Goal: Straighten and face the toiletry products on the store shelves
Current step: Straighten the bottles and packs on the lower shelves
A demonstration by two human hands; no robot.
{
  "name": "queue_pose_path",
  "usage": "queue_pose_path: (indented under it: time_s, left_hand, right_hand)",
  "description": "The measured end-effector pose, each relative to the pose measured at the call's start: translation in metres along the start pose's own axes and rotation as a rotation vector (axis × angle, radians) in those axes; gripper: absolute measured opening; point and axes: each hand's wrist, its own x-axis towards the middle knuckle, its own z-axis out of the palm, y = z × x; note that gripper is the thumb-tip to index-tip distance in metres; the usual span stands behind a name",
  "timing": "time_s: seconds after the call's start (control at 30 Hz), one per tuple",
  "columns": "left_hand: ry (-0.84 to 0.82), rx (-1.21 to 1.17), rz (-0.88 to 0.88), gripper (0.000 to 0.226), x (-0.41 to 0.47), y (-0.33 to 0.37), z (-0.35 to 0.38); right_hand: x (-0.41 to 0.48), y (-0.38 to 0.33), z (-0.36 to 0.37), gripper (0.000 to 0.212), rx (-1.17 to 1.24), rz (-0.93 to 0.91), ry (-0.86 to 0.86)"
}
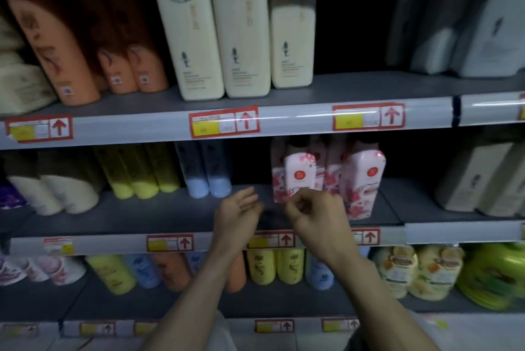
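The pink floral bottle (pixel 299 173) is standing near the front edge of the middle shelf (pixel 142 217). The left hand (pixel 237 214) is hovering beside it, fingers loosely apart; the right hand (pixel 315 215) is curling its fingers at the bottle's base, grip unclear.

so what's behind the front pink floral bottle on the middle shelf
More pink floral plastic bottles stand close behind the front pink floral bottle; further back the shelf is too dark to see. The right hand covers its base.
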Motion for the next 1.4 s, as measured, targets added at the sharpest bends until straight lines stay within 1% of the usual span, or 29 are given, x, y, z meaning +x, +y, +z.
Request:
queue_pose_path:
  time_s: [0.07, 0.1, 0.17, 0.2, 0.27, 0.33, 0.37, 0.4, 0.5, 0.57, 0.6, 0.63, 0.7, 0.77, 0.87, 0.93, 1.03, 1.1, 1.17, 1.23, 1.27, 1.3, 1.37, 1.4]
  left_hand:
    - [-0.013, -0.041, -0.03, 0.05, -0.003, 0.007, 0.011]
    - [-0.027, -0.052, -0.014, 0.049, -0.006, 0.011, 0.016]
    - [-0.079, -0.064, 0.031, 0.048, -0.012, 0.016, 0.027]
    - [-0.108, -0.061, 0.052, 0.047, -0.013, 0.017, 0.032]
    - [-0.139, -0.039, 0.072, 0.045, -0.011, 0.016, 0.04]
    - [-0.158, -0.029, 0.073, 0.039, -0.01, 0.013, 0.042]
    - [-0.167, -0.026, 0.08, 0.04, -0.011, 0.013, 0.041]
    - [-0.177, -0.011, 0.085, 0.044, -0.008, 0.009, 0.04]
    - [-0.167, 0.001, 0.1, 0.072, 0.001, 0.001, 0.034]
    - [-0.172, -0.027, 0.079, 0.089, 0.008, -0.001, 0.03]
    - [-0.203, -0.037, 0.054, 0.088, 0.008, 0.0, 0.029]
    - [-0.242, -0.029, 0.038, 0.079, 0.007, 0.002, 0.029]
    - [-0.321, -0.021, 0.044, 0.071, 0.006, 0.005, 0.035]
    - [-0.362, -0.002, 0.08, 0.075, 0.01, 0.002, 0.042]
    - [-0.342, -0.032, 0.105, 0.072, 0.015, -0.004, 0.05]
    - [-0.311, -0.06, 0.089, 0.069, 0.014, -0.005, 0.053]
    - [-0.245, -0.056, 0.059, 0.06, 0.013, -0.005, 0.049]
    - [-0.246, -0.05, 0.052, 0.057, 0.011, -0.004, 0.046]
    - [-0.268, -0.026, 0.041, 0.056, 0.008, -0.001, 0.043]
    - [-0.264, 0.039, 0.02, 0.054, 0.006, 0.001, 0.04]
    - [-0.226, 0.086, 0.009, 0.052, 0.004, 0.004, 0.036]
    - [-0.17, 0.112, -0.011, 0.045, 0.001, 0.007, 0.03]
    - [-0.023, 0.094, -0.047, 0.018, -0.009, 0.015, 0.016]
    - [0.014, 0.065, -0.048, 0.006, -0.014, 0.017, 0.011]
  right_hand:
    - [-0.003, 0.009, -0.016, 0.03, -0.014, 0.06, 0.111]
    - [-0.004, 0.013, -0.022, 0.027, -0.017, 0.101, 0.153]
    - [-0.005, 0.019, -0.03, 0.012, -0.028, 0.182, 0.193]
    - [-0.004, 0.022, -0.032, 0.008, -0.048, 0.217, 0.161]
    - [-0.002, 0.034, -0.03, 0.026, -0.092, 0.259, 0.008]
    - [-0.002, 0.04, -0.025, 0.037, -0.042, 0.258, -0.112]
    - [-0.001, 0.043, -0.021, 0.039, -0.028, 0.245, -0.141]
    - [0.001, 0.047, -0.015, 0.038, -0.047, 0.232, -0.159]
    - [0.011, 0.046, -0.004, 0.021, -0.158, 0.215, -0.184]
    - [0.016, 0.047, 0.001, 0.021, -0.211, 0.228, -0.169]
    - [0.018, 0.049, 0.004, 0.022, -0.244, 0.217, -0.159]
    - [0.019, 0.049, 0.004, 0.023, -0.271, 0.203, -0.165]
    - [0.021, 0.052, 0.005, 0.024, -0.288, 0.174, -0.178]
    - [0.024, 0.056, 0.002, 0.025, -0.301, 0.16, -0.219]
    - [0.024, 0.056, 0.002, 0.023, -0.284, 0.124, -0.281]
    - [0.02, 0.055, 0.006, 0.022, -0.238, 0.094, -0.316]
    - [0.018, 0.046, 0.01, 0.022, -0.208, 0.119, -0.356]
    - [0.021, 0.046, 0.011, 0.024, -0.185, 0.155, -0.378]
    - [0.02, 0.043, 0.007, 0.022, -0.2, 0.163, -0.397]
    - [0.017, 0.038, -0.004, 0.021, -0.206, 0.157, -0.341]
    - [0.015, 0.034, -0.013, 0.022, -0.203, 0.153, -0.284]
    - [0.013, 0.03, -0.025, 0.022, -0.2, 0.142, -0.209]
    - [0.012, 0.027, -0.051, 0.018, -0.185, 0.155, -0.009]
    - [0.01, 0.028, -0.065, 0.018, -0.16, 0.197, 0.092]
